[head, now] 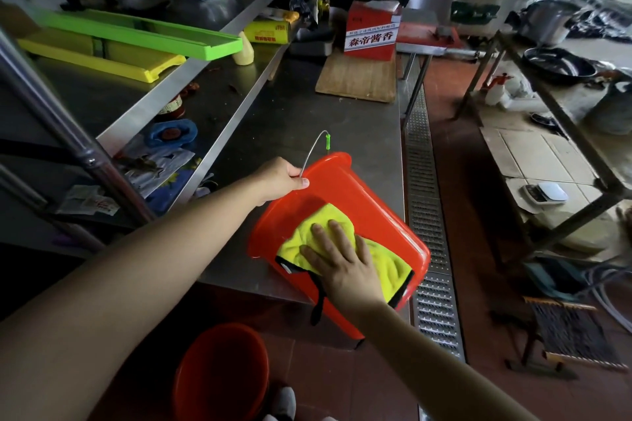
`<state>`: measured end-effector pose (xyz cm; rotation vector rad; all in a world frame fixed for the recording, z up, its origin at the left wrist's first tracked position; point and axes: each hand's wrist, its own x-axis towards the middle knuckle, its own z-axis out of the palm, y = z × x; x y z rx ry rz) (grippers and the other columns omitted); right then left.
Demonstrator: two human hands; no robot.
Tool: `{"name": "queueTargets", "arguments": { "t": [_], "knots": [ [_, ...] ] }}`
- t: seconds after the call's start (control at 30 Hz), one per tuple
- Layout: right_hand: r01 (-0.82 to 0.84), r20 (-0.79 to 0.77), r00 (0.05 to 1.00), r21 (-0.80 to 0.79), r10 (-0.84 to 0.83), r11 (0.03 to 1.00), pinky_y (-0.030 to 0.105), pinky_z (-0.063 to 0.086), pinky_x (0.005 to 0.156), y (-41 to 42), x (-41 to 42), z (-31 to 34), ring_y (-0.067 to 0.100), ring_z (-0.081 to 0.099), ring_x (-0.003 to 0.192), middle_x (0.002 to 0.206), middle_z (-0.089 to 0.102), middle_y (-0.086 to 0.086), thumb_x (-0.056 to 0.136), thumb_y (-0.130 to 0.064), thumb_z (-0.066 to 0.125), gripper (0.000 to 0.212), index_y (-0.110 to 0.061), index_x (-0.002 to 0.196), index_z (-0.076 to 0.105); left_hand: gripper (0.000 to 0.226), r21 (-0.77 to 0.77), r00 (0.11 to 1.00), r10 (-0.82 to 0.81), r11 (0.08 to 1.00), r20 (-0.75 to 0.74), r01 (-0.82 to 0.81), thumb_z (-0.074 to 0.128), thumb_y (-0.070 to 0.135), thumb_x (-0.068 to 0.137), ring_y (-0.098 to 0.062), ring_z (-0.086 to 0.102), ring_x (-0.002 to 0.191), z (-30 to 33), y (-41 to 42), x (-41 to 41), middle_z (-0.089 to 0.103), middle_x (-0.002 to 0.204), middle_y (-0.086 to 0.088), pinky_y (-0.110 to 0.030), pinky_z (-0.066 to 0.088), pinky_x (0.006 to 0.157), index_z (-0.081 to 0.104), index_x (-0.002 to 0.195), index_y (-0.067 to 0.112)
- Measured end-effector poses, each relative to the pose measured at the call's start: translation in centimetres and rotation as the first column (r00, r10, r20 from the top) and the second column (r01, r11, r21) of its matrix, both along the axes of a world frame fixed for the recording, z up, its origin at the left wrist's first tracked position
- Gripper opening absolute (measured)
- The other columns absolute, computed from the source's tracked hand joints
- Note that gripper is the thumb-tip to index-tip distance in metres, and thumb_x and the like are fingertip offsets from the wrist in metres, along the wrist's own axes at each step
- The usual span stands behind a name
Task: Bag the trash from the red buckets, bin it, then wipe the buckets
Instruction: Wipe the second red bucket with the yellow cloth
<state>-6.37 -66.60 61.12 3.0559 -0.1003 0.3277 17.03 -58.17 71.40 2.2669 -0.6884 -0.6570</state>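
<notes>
A red bucket (345, 215) is laid on its side at the near end of a steel counter (307, 120), its mouth hanging over the counter's edge. Its wire handle (313, 154) is pinched by the left hand (284, 179), fingers curled round the wire where it meets the rim. A yellow cloth (342, 249) is pressed flat against the bucket's wall by the right hand (342, 260), whose fingers are spread straight on top of it; a black strap of the cloth hangs down below the wrist.

Below both hands, on the red-tiled floor, a second bucket (222, 372) is seen beside a shoe (284, 403). Beyond the left hand, farther along the counter, a wooden board (355, 79) and a red-and-white box (372, 32) are set. To the left of the grip, shelves hold a green tray (143, 34), a yellow tray (102, 58) and loose packets (154, 167). Just right of the pressed cloth, a floor drain grate (427, 215) runs alongside the counter, and past it a metal rack (547, 147) stands.
</notes>
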Motion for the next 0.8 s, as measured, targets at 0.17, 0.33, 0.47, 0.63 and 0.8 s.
{"name": "queueTargets", "arguments": {
  "t": [0.17,0.33,0.47,0.63,0.8],
  "knots": [
    [0.060,-0.053,0.997,0.063,-0.057,0.996,0.064,0.010,0.116,2.6,6.0,1.5,0.034,-0.003,0.154,0.168,0.006,-0.001,0.097,-0.033,0.057,0.062,-0.039,0.154,0.032,0.036,-0.024,0.998,-0.025,0.999,0.063,0.027,0.069,0.036,0.089,-0.013,0.063,0.104,-0.4,0.2,0.4,0.070,0.115,0.000,-0.029,0.049,0.096,0.069,0.120,0.017],
    [0.026,-0.007,1.000,0.022,-0.026,0.999,0.060,0.018,0.116,2.0,4.4,0.9,0.032,0.007,0.154,0.167,0.014,-0.001,0.095,-0.034,0.063,0.065,-0.038,0.153,0.035,0.037,0.012,0.992,-0.068,0.998,0.107,0.067,0.067,0.040,0.090,-0.015,0.062,0.108,-0.5,0.5,0.5,0.070,0.118,0.001,-0.028,0.048,0.095,0.068,0.121,0.020],
    [-0.005,0.059,0.998,-0.027,0.006,1.000,0.058,0.031,0.111,-0.9,-2.0,-0.7,0.029,0.017,0.153,0.166,0.019,-0.003,0.096,-0.039,0.054,0.056,-0.039,0.150,0.039,0.047,0.013,0.992,-0.048,0.999,0.115,0.047,0.067,0.041,0.090,-0.022,0.056,0.122,-0.6,0.4,0.4,0.060,0.133,-0.005,-0.025,0.037,0.089,0.062,0.129,0.015],
    [0.044,0.069,0.997,0.006,-0.045,0.999,0.057,0.037,0.104,-4.0,-9.3,-2.1,0.029,0.021,0.152,0.165,0.025,-0.001,0.094,-0.038,0.056,0.055,-0.038,0.148,0.045,0.050,0.015,0.996,-0.051,0.999,0.071,0.050,0.066,0.040,0.090,-0.025,0.053,0.126,-0.7,0.4,0.2,0.058,0.136,-0.007,-0.038,0.043,0.101,0.059,0.132,0.015],
    [0.065,0.063,0.996,0.081,-0.070,0.995,0.058,0.041,0.103,-3.5,-7.1,0.0,0.031,0.028,0.149,0.162,0.032,-0.001,0.097,-0.047,0.041,0.048,-0.037,0.143,0.052,0.050,-0.022,0.999,-0.036,0.999,0.036,0.037,0.068,0.036,0.090,-0.024,0.054,0.126,-0.9,1.1,0.0,0.058,0.135,-0.007,-0.035,0.042,0.102,0.059,0.132,0.011]
  ]
}}
